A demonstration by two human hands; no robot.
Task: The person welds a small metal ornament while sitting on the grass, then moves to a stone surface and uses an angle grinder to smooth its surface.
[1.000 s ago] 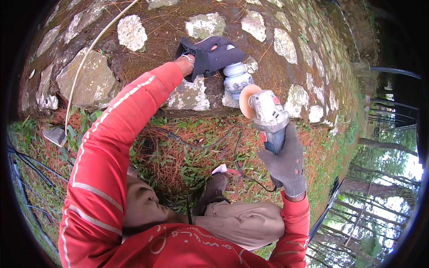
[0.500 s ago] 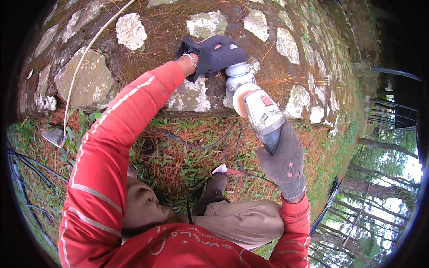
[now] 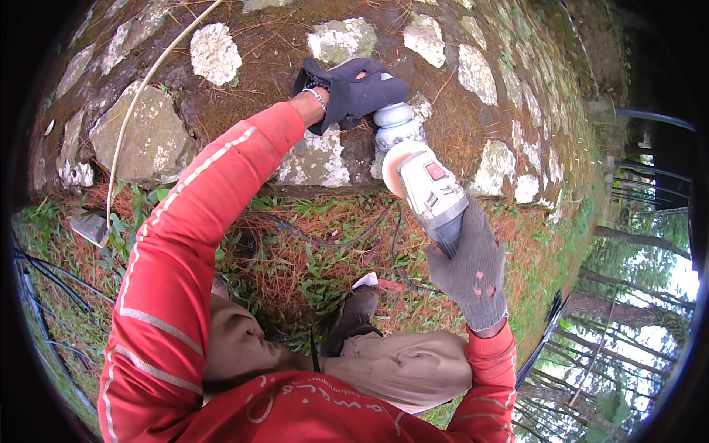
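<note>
My left hand, in a dark glove with a hole, is closed around the end of a pale grey, rounded, ringed piece; I cannot make out its material. The piece lies against the stone surface. In a worn grey knit glove, my right hand grips an angle grinder with a white and grey body and a red patch. The grinder's round disc is at the near end of the grey piece, touching it or very close. My right fingers are partly hidden behind the tool.
Moss, pine needles and pale stones cover the masonry. A light cable crosses it at the left, above a grey metal piece. A dark cord runs through the grass near my boot. Trees stand at the right.
The grinder has shifted slightly left and tilted a little against the grey piece. My left hand has stayed in place.
</note>
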